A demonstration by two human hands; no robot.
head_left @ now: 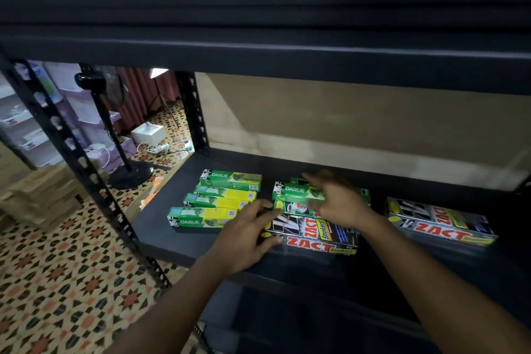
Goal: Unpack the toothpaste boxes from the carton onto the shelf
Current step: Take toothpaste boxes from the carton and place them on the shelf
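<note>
Curling round the Zact box (313,234) end, left fingers (260,211) grip light, stiff card, likely crushable; right fingers (316,179) blur over a Darlie box (296,191), hold unclear.

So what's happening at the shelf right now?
A person is stocking the dark shelf. The left hand holds the end of the middle Zact boxes; the right hand, blurred, is on a green Darlie box behind them. Four Darlie boxes lie in a row to the left, another Zact stack to the right. No carton is in view.
</note>
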